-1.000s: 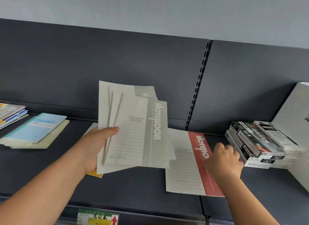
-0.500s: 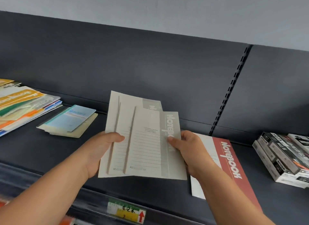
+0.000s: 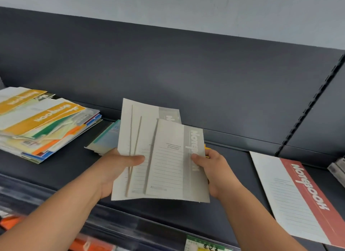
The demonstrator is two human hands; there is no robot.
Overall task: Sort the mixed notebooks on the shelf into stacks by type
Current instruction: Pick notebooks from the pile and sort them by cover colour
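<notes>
Grey notebooks, thin flat paper covers fanned out, held above dark shelf; left hand and right hand pinch them, thumbs on top. Messy mixed stack far left, teal notebook partly hidden behind, red notebook flat right.

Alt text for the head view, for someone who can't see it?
The left hand and right hand grip opposite edges of a fanned bundle of grey notebooks above a dark shelf. A mixed pile of notebooks lies at left; a red-banded notebook lies flat at right.
</notes>
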